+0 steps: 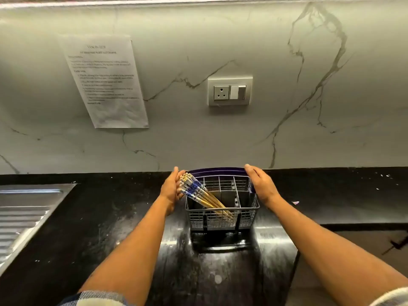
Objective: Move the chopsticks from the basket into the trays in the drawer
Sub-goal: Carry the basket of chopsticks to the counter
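- judging from how things lie, the task is barely begun: every pale wooden chopstick with a blue-and-white patterned top [199, 192] sits in the grey plastic grid basket [223, 219], and no drawer or tray is in view.
- the bundle stands in the basket's left compartment, tips down near the front wall, and leans up and out to the left past the rim.
- the left hand [171, 188] lies flat against the patterned ends, fingers straight and together, touching them but not closed round them.
- the right hand [260, 184] rests against the basket's right wall and back corner, fingers extended; whether the thumb hooks over the rim, i cannot tell.
- left to do, as i read it: gather the sticks, lift them clear, find the drawer and lay them in its trays.
- the basket is a stiff open lattice with thin dividers inside and a dark blue band along its back edge.
- it stands on a glossy black stone counter [110, 228] flecked with pale specks, reflecting light.
- the sticks look smooth, slim and round, likely to roll or fan apart if loosely held.
- behind is a grey-veined marble wall [309, 107] with a taped sheet of printed paper [106, 80] and a socket plate [230, 91]; a ribbed steel draining board [24, 217] lies to the left.
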